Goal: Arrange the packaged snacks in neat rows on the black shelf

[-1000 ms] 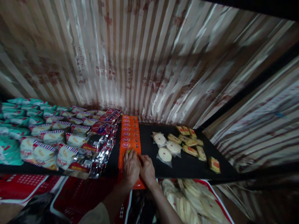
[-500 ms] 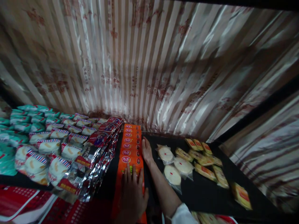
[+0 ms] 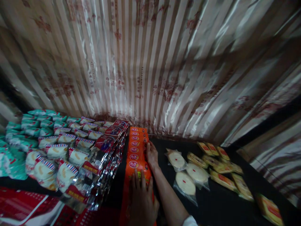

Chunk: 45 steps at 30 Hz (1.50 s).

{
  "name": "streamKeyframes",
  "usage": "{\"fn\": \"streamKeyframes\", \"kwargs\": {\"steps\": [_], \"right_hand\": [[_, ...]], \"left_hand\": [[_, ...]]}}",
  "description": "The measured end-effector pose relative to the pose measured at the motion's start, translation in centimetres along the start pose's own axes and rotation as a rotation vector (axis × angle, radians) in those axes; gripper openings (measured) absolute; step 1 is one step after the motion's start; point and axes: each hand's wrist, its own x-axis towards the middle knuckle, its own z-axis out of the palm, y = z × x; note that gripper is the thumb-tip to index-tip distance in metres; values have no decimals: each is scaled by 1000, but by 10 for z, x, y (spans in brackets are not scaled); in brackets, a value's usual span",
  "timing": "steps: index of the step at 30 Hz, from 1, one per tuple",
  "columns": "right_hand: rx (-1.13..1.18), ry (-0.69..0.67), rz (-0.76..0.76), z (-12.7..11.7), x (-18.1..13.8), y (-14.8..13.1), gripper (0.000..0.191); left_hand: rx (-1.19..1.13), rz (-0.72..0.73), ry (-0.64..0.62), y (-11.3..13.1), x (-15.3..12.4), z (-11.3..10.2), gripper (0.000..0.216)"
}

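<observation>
A row of orange snack boxes [image 3: 137,150] runs front to back down the middle of a black shelf [image 3: 211,204]. My left hand [image 3: 141,201] lies flat on top of the nearest orange box, fingers stretched forward. My right hand [image 3: 151,154] reaches further back and rests open against the right side of the orange row, my forearm lying along the shelf. Neither hand grips anything.
Silver foil packets [image 3: 101,153] lean against the left of the orange row, with striped bun bags [image 3: 56,153] and green packets [image 3: 25,128] beyond. Round white cakes in clear wrap [image 3: 185,182] and yellow wrapped biscuits [image 3: 221,169] lie to the right. A striped satin curtain [image 3: 150,62] hangs behind.
My right hand moved from the front of the orange row to its far right side. My left hand stayed flat on the nearest box. The view tilted closer.
</observation>
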Motion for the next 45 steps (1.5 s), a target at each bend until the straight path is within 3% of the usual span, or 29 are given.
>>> {"fn": "streamKeyframes", "kwargs": {"steps": [17,25,29,36,40,45], "right_hand": [[-187,66,-33,33,-3,-17,62],[-545,92,-278,37,-8,-38,45],[-655,-100,-436,52,-8,-62,45],[-792,-407,-344,73,13,-70,50],[-799,-447,-348,76,16,-65,52],[-694,-475,-400,75,15,-65,49]], "left_hand": [[-74,-4,-172,-36,12,-40,59],[19,47,-177,-40,10,-36,58],[64,98,-107,-41,8,-29,57],[97,96,13,-44,8,-8,53],[99,108,87,-47,8,0,51],[90,88,75,-43,8,-8,49]]}}
